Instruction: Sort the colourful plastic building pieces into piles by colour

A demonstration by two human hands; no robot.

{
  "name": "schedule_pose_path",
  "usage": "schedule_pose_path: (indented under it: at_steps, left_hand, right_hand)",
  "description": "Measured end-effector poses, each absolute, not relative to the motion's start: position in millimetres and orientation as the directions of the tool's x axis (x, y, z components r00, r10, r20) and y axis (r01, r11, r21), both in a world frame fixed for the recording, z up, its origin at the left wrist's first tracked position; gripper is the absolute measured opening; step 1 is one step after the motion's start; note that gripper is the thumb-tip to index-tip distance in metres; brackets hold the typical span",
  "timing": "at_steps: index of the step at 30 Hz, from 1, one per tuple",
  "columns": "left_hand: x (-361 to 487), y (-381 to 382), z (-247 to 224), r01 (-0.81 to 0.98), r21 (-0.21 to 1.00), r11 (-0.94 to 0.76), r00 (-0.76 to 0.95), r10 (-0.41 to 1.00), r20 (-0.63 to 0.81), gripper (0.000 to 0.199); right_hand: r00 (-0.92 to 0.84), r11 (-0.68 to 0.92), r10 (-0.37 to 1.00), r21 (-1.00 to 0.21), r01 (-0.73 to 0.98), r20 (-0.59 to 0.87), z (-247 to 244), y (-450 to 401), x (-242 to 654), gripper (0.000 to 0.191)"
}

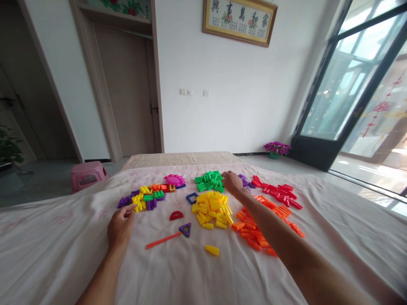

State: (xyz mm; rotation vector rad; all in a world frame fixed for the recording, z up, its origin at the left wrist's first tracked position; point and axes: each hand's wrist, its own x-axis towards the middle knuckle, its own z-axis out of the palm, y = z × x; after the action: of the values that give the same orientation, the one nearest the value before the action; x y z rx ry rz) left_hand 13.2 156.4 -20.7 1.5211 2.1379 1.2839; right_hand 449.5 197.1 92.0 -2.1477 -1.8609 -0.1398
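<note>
My left hand (pixel 120 225) is at the left, its fingers pinched together at the near corner of a joined figure of plastic building blocks (pixel 139 202) in yellow, purple, green and orange. My right hand (pixel 233 183) reaches forward to the right edge of a pile of green building blocks (pixel 208 181). Its fingers are curled closed, and whatever lies between them is hidden. Just beyond that hand, partly covered by it, lie purple building blocks (pixel 245 181). A heap of yellow building blocks (pixel 212 207) sits nearer, in the middle.
Orange blocks (pixel 254 231) lie partly under my right forearm, red blocks (pixel 281 192) beyond. Near the middle are a blue square frame (pixel 192 198), a red half-ring (pixel 176 216), a purple triangle (pixel 185 230), an orange stick (pixel 163 240) and one yellow block (pixel 212 250) on the cloth (pixel 171 279).
</note>
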Motion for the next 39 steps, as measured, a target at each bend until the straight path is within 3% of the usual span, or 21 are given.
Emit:
schedule_pose_path:
  at_steps: [6,10,15,19,26,30,33,39]
  left_hand:
    - [12,155,-19,0.726,0.684,0.069,-0.463,0.785,0.412,0.039]
    - [13,152,-14,0.719,0.689,0.09,-0.476,0.786,0.395,0.046]
    - [15,152,-13,0.697,0.704,0.133,-0.474,0.823,0.314,0.048]
    - [16,153,-13,0.692,0.708,0.14,-0.467,0.836,0.29,0.046]
    - [13,158,-18,0.698,0.695,0.173,-0.441,0.868,0.227,0.047]
    - [11,159,-21,0.712,0.693,0.113,-0.407,0.871,0.276,0.046]
    - [13,159,-20,0.707,0.707,0.016,-0.377,0.854,0.359,0.048]
    - [23,157,-15,0.486,0.858,-0.166,-0.201,0.934,0.295,0.057]
  right_hand:
    - [-0.386,0.444,0.891,-0.284,0.85,0.237,71,189,310,0.033]
    - [-0.556,0.593,0.805,-0.296,0.749,0.208,49,185,231,0.035]
    - [-0.56,0.586,0.81,-0.211,0.782,0.173,26,189,189,0.034]
    - [-0.475,0.516,0.852,-0.197,0.834,0.221,20,187,188,0.032]
    - [-0.432,0.459,0.887,-0.2,0.866,0.165,22,186,186,0.036]
    - [-0.402,0.451,0.888,-0.249,0.857,0.224,16,188,178,0.044]
    - [-0.413,0.484,0.87,-0.309,0.819,0.269,13,188,179,0.039]
    - [-0.409,0.564,0.823,-0.486,0.668,0.394,8,183,186,0.034]
